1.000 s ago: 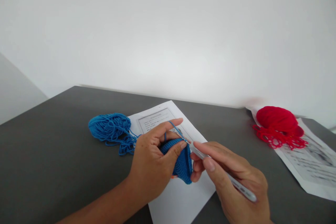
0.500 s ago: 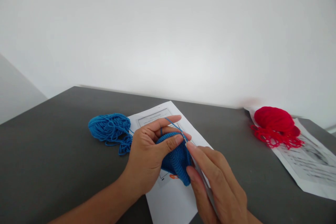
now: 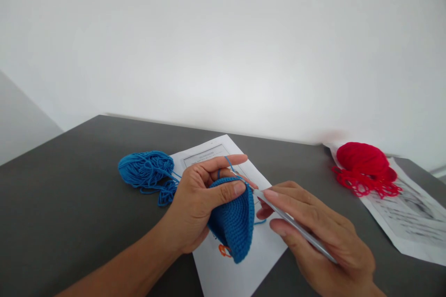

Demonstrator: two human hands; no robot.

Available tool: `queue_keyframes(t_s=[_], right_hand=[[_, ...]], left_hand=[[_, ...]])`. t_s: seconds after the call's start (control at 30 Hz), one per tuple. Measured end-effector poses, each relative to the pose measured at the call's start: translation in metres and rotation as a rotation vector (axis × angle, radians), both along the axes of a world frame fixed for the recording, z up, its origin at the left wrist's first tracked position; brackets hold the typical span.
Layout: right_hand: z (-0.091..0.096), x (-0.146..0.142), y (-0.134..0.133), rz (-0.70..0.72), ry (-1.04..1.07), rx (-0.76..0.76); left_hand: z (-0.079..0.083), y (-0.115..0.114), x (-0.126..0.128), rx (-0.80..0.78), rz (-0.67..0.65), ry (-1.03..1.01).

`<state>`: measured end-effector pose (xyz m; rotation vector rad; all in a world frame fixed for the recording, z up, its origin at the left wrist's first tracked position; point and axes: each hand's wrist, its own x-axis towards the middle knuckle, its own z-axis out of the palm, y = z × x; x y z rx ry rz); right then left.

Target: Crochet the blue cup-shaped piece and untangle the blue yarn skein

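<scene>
My left hand (image 3: 197, 204) pinches a round blue crochet piece (image 3: 232, 222) between thumb and fingers, with a blue strand looped over the raised forefinger. My right hand (image 3: 318, 232) grips a slim silver crochet hook (image 3: 294, 225) like a pencil, its tip at the top edge of the blue piece. The strand runs back to a loose blue yarn ball (image 3: 146, 169) on the dark table. A small orange marker (image 3: 224, 250) shows under the piece.
A printed sheet (image 3: 240, 264) lies under my hands on the grey table (image 3: 69, 204). At the right, a red yarn ball (image 3: 364, 160) with loose loops rests on another printed sheet (image 3: 414, 222). A white wall stands behind the table.
My right hand has drawn back to the right, so the hook shows again. The blue piece has turned and hangs lower, showing more of its face and the orange marker.
</scene>
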<state>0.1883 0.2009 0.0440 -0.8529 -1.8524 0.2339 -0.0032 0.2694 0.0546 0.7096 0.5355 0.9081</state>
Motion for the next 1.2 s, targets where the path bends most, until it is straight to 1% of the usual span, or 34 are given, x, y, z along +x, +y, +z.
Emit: queue_keyframes(t_s=[0.1, 0.27, 0.53, 0.73, 1.0, 1.1, 1.2], right_hand=[[0.005, 0.003, 0.002, 0.034, 0.045, -0.023], [0.012, 0.014, 0.004, 0.048, 0.045, -0.06], [0.013, 0.023, 0.004, 0.047, 0.066, -0.061], [0.015, 0.028, 0.005, 0.054, 0.06, -0.064], [0.015, 0.031, 0.004, 0.067, 0.034, -0.044], [0.015, 0.034, 0.003, 0.056, -0.014, -0.04], [0.015, 0.037, 0.0, 0.039, -0.097, -0.028]], left_hand=[[0.0, 0.002, 0.001, 0.003, -0.007, 0.02], [0.001, 0.003, 0.001, -0.002, -0.045, 0.045], [0.003, 0.006, 0.0, -0.013, -0.066, 0.058], [0.003, 0.009, -0.001, 0.009, -0.088, 0.09], [0.001, 0.018, -0.009, 0.069, -0.158, 0.213], [0.001, 0.022, -0.013, 0.09, -0.202, 0.277], [0.002, 0.026, -0.017, 0.133, -0.236, 0.382]])
